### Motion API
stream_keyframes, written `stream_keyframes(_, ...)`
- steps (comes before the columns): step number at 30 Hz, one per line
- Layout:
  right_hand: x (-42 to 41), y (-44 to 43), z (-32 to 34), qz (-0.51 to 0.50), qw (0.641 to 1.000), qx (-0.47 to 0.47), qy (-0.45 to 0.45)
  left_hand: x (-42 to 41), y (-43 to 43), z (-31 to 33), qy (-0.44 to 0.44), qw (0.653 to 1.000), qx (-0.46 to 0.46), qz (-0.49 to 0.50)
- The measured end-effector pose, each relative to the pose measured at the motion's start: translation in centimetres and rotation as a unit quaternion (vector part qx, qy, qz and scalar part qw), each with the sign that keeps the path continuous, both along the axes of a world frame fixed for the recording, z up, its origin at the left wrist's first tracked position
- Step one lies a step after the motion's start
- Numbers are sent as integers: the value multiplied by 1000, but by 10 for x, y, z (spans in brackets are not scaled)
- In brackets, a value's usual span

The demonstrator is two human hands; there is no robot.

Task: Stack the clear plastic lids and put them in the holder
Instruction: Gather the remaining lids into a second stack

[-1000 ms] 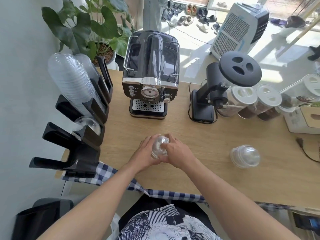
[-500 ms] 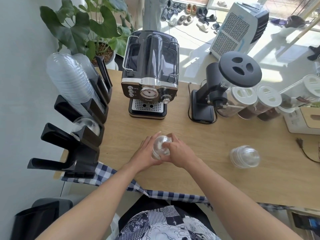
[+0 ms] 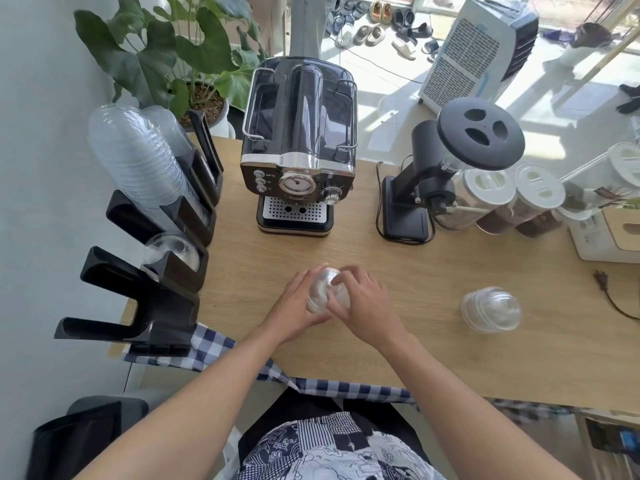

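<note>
A small stack of clear dome lids (image 3: 323, 289) sits at the table's centre front, gripped from both sides: my left hand (image 3: 294, 303) wraps its left side and my right hand (image 3: 363, 303) covers its right side and top. A second stack of clear dome lids (image 3: 490, 308) lies on the wood to the right, untouched. The black tiered holder (image 3: 162, 306) stands at the left edge. One of its slots holds a single dome lid (image 3: 171, 251), and higher slots hold a tall column of nested clear lids (image 3: 138, 164).
An espresso machine (image 3: 299, 150) stands behind my hands, with a black grinder (image 3: 446, 168) and several white-capped jars (image 3: 512, 199) to its right. A power plug and cord (image 3: 609, 292) lie at the far right. A checked cloth (image 3: 221, 344) hangs over the front edge.
Both hands have stayed on the lid stack, shifting only slightly around it. My right fingers now reach further over its top. Nothing else has moved.
</note>
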State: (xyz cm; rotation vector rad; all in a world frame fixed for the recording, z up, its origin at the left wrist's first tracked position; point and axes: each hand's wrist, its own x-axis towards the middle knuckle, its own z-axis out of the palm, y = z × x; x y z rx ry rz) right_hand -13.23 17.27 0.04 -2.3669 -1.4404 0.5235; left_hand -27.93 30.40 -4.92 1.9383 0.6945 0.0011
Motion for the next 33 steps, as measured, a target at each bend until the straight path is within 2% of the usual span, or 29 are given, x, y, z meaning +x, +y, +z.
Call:
stream_keyframes(3, -1, -2, -5, -147, 980, 53, 127, 2, -4, 0, 4, 1000, -19, 23)
stream_keyframes(6, 0, 2, -5, -302, 897, 18, 322, 4, -9, 1, 23, 998, -44, 45)
stream_keyframes(8, 2, 1, -13, -346, 824, -28, 447, 3, -12, 0, 40, 996, -67, 49)
stream_keyframes(9, 2, -1, -18, -351, 799, -42, 486, 2, -14, 0, 47, 995, -79, 50)
stream_keyframes(10, 2, -3, -24, -350, 790, -49, 502, 1, -16, -1, 49, 993, -92, 53)
stream_keyframes(16, -7, -13, -32, -339, 770, -39, 538, -3, -27, 0, 31, 980, -168, 101)
stream_keyframes(25, -15, -33, -25, -310, 771, -54, 554, -13, -57, -4, 4, 971, -185, 154)
stream_keyframes(29, -17, -48, -23, -293, 779, -53, 552, -16, -77, -2, -3, 967, -185, 176)
stream_keyframes(33, -19, -57, -22, -268, 807, -35, 526, -21, -93, 3, -5, 962, -190, 194)
